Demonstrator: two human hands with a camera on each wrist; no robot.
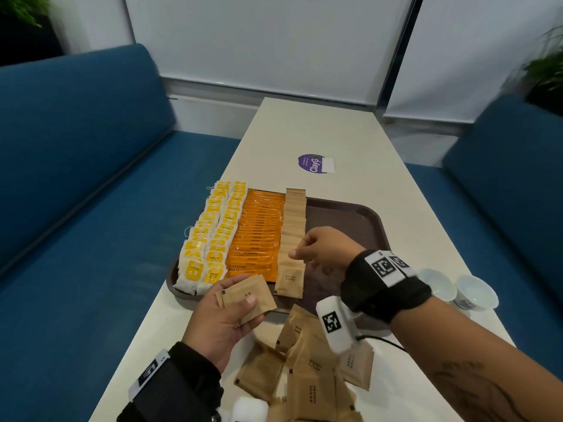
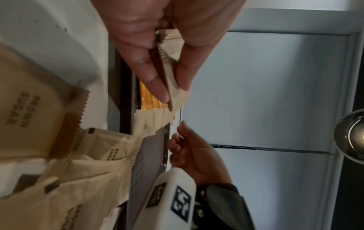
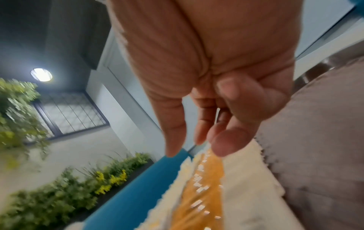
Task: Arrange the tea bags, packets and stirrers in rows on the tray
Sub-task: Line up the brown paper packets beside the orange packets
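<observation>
1. Tray: brown, on a pale surface, between blue sofas.
2. Tea bags: yellow-labelled, two overlapping rows along the tray's 9 o'clock side.
3. Coffee sticks: orange row just beside the tea bags, toward 3 o'clock.
4. Sugar row: brown sachets overlapping, next toward 3 o'clock; the tray beyond it is bare.
5. Left hand: at the tray's 6 o'clock edge; grip pinching a small stack of sugar sachets, thumb on top.
6. Right hand: over the sugar row; fingers loosely curled, tips at the sachets, grip pinching nothing in the wrist view.
7. Loose sachets: heaped on the surface at 6 o'clock of the tray.
8. Two white cups: at 3 o'clock, off the tray.
9. Purple sticker: on the surface at 12 o'clock.
</observation>
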